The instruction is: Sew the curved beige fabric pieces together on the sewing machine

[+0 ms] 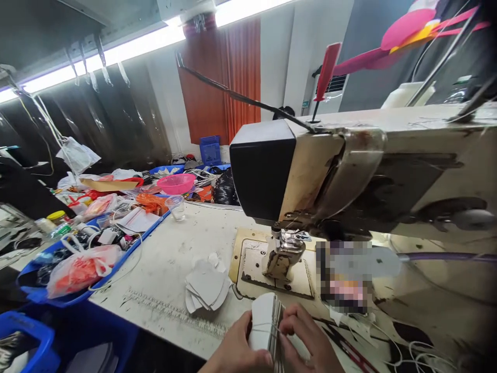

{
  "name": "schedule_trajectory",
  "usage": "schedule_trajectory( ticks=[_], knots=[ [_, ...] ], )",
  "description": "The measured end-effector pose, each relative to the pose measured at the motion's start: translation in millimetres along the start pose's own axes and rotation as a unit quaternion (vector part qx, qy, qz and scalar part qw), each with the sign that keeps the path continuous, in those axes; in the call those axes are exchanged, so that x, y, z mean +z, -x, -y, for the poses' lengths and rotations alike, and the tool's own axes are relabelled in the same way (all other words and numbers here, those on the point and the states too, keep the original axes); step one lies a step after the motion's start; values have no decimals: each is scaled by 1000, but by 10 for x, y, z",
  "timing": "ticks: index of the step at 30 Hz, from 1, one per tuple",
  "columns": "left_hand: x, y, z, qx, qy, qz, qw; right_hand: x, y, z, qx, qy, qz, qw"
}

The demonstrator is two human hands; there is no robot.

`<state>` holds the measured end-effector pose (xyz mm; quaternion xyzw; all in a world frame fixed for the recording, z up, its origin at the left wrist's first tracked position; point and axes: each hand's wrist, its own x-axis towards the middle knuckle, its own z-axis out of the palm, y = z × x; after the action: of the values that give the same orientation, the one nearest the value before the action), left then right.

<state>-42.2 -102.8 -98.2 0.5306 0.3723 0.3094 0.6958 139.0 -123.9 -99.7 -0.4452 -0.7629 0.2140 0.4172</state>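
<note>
Near the table's front edge my left hand (236,348) and my right hand (308,334) both grip a thick stack of white cut pieces (266,324), held upright on edge. The left thumb presses the stack's near face; the right fingers pinch its right side. Just behind the stack stands the presser foot (282,257) of an industrial sewing machine (349,171) on its metal needle plate (252,261). A loose pile of white cut pieces (207,287) lies on the table to the left of my hands.
A long blue tray (39,295) at the left holds bags, tape and clutter. A clear plastic cup (177,207) and a pink bowl (176,183) stand farther back. Tangled white cords (423,352) lie at the right front. A printed ruler (174,313) runs along the table edge.
</note>
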Motion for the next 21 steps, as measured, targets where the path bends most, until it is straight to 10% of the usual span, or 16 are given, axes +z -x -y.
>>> schedule_trajectory(
  ticks=[5,10,15,21],
  knots=[
    [-3,-76,52,-10,-4,79,997,-77,-25,163,66,-72,29,995],
    [-55,-74,-29,-47,-116,41,991,-116,54,88,230,-252,47,939],
    [-2,-55,-141,26,-250,25,967,-143,42,-152,314,-357,-141,869],
    [44,-167,90,-7,-3,114,993,-101,90,-269,332,-320,-165,872]
  ],
)
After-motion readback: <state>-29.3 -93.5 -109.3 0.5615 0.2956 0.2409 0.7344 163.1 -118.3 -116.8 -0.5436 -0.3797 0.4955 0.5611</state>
